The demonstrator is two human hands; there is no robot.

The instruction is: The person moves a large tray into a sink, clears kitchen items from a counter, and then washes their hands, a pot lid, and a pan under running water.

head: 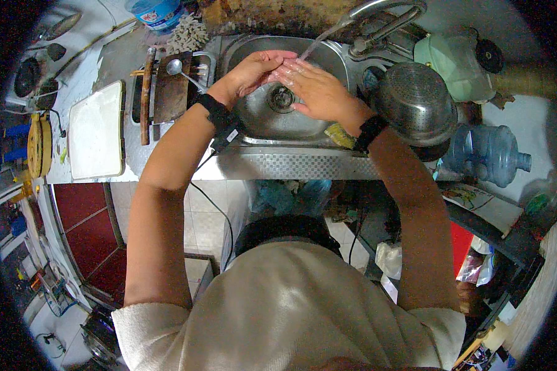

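Observation:
Water runs from a curved metal faucet [376, 35] onto my wet hands above a stainless steel sink [260, 125]. My left hand [255, 72] is cupped, its fingers meeting the fingertips of my right hand. Palm down, my right hand [315, 86] has its fingers stretched out and its thumb apart. No object shows in either hand; the left fingers are partly hidden. Below them is the sink's drain strainer [281, 97]. A yellow-green sponge or cloth [341, 135] lies at the front rim, close to my right wrist.
Left of the sink are a metal spoon [174, 67], a wooden-handled tool [147, 97], a cleaver-like blade [171, 95] and a white board [96, 132]. A steel colander [413, 102], a green container [452, 67] and a blue water jug [487, 155] stand on the right. A cable [218, 206] hangs in front.

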